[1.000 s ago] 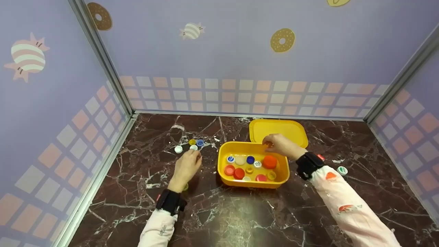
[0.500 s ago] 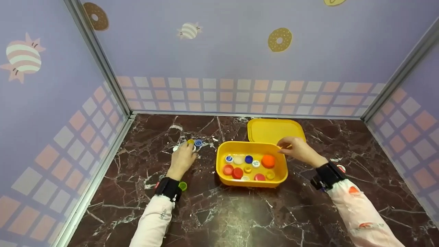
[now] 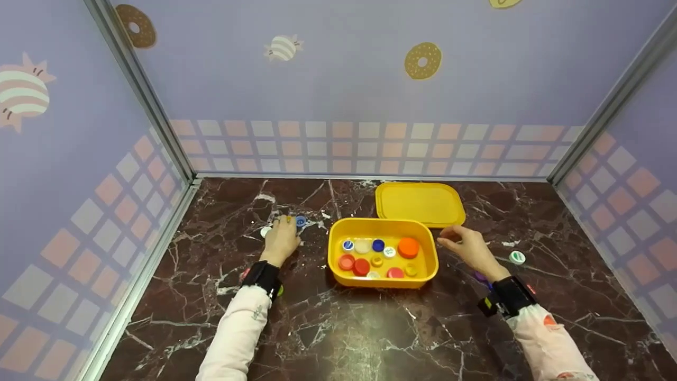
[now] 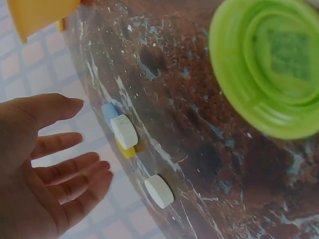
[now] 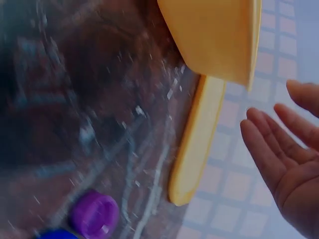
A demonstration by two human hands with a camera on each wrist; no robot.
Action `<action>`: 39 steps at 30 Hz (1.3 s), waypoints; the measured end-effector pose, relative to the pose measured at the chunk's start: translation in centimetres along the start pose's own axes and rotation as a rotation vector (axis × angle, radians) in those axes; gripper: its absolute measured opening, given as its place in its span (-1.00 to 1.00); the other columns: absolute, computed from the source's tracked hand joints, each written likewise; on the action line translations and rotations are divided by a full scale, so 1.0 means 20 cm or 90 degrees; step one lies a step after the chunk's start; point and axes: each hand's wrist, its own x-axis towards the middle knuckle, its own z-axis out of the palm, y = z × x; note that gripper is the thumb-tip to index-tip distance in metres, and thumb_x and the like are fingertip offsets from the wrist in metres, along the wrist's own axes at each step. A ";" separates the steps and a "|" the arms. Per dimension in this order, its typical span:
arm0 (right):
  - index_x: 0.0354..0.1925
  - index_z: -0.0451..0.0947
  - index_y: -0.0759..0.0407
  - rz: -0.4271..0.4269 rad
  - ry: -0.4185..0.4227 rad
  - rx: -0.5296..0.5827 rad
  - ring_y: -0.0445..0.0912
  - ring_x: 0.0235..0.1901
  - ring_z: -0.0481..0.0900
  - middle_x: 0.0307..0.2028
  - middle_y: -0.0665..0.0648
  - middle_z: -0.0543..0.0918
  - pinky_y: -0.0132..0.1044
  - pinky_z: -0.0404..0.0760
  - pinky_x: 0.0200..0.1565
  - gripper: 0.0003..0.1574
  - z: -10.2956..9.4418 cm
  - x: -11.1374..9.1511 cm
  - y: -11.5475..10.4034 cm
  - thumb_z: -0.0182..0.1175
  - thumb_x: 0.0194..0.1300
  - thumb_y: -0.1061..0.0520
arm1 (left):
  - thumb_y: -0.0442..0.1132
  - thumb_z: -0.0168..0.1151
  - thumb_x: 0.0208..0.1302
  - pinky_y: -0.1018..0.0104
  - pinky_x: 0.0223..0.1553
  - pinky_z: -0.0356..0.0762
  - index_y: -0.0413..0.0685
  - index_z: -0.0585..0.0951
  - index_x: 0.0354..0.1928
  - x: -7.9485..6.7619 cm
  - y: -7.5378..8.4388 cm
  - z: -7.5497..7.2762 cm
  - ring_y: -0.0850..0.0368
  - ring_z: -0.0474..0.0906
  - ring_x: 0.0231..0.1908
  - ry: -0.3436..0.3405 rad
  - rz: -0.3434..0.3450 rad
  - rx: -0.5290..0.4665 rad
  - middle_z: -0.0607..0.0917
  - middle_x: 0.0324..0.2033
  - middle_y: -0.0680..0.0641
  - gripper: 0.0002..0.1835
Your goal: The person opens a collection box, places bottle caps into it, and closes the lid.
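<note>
My left hand (image 3: 282, 243) hovers near loose bottle caps on the left, its spread fingers holding nothing. The left wrist view shows two white caps (image 4: 159, 191), a blue cap (image 4: 108, 112) and a yellow cap (image 4: 126, 152) before those fingers. A larger green cap (image 4: 279, 69) lies closer to that wrist. Just right of the yellow box (image 3: 381, 283), my right hand (image 3: 470, 251) is in the air with parted, empty fingers. Several mixed caps lie inside the box, including an orange cap (image 3: 408, 247) and a red cap (image 3: 361, 266).
The yellow lid (image 3: 420, 203) lies flat behind the box. A green-and-white cap (image 3: 517, 257) is on the right of the marble tabletop (image 3: 349, 338). By the right wrist are a purple cap (image 5: 94, 215) and a blue piece (image 5: 57, 235). Patterned walls enclose the table.
From over the box, my right hand has moved right and out past its edge, now empty. My left hand has shifted slightly left and away from me, over the caps.
</note>
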 end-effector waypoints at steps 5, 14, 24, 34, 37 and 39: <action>-0.19 0.53 0.26 0.058 -0.001 0.030 -0.01 -0.34 0.55 -0.31 0.14 0.59 -0.17 0.51 -0.34 -0.73 0.03 -0.05 0.02 0.16 0.22 0.08 | -0.27 0.31 -0.06 -0.06 -0.38 0.47 -0.34 0.44 -0.10 0.02 0.00 0.04 -0.25 0.42 -0.20 -0.017 -0.015 0.010 0.43 -0.19 -0.31 -0.54; -0.18 0.53 0.38 0.113 -0.020 0.118 0.16 -0.33 0.57 -0.31 0.28 0.59 -0.01 0.52 -0.29 -0.71 0.08 -0.10 0.06 0.12 0.26 0.15 | -0.24 0.31 -0.02 -0.07 -0.36 0.47 -0.32 0.41 0.00 0.04 -0.02 0.08 -0.27 0.39 -0.13 -0.063 -0.049 0.017 0.40 -0.09 -0.34 -0.47; -0.23 0.49 0.50 0.142 -0.041 0.212 0.18 -0.33 0.57 -0.34 0.35 0.59 -0.10 0.55 -0.30 -0.74 0.13 -0.13 0.10 0.10 0.25 0.24 | -0.33 0.29 -0.02 -0.09 -0.40 0.47 -0.29 0.48 -0.08 0.05 -0.03 0.10 -0.28 0.43 -0.20 -0.036 -0.031 0.010 0.43 -0.13 -0.33 -0.60; -0.30 0.53 0.42 0.100 -0.048 0.251 0.01 -0.40 0.59 -0.41 0.21 0.61 -0.19 0.57 -0.37 -0.81 0.12 -0.15 0.12 0.10 0.24 0.25 | -0.43 0.03 0.16 -0.11 -0.38 0.46 -0.22 0.46 -0.06 0.06 -0.03 0.11 -0.31 0.42 -0.18 -0.060 -0.045 -0.002 0.42 -0.10 -0.36 -0.73; -0.29 0.53 0.44 0.136 -0.044 0.241 0.05 -0.38 0.59 -0.39 0.24 0.60 -0.14 0.56 -0.34 -0.82 0.13 -0.15 0.13 0.10 0.23 0.29 | -0.40 0.00 0.20 -0.10 -0.39 0.47 -0.24 0.47 -0.06 0.06 -0.03 0.11 -0.31 0.43 -0.19 -0.040 -0.035 0.001 0.44 -0.11 -0.35 -0.75; -0.27 0.51 0.48 0.149 -0.045 0.225 0.09 -0.36 0.59 -0.38 0.26 0.60 -0.11 0.56 -0.32 -0.82 0.14 -0.15 0.14 0.08 0.23 0.32 | -0.38 0.01 0.21 -0.10 -0.40 0.47 -0.25 0.48 -0.08 0.05 -0.03 0.11 -0.31 0.44 -0.21 -0.025 -0.026 0.002 0.46 -0.13 -0.35 -0.77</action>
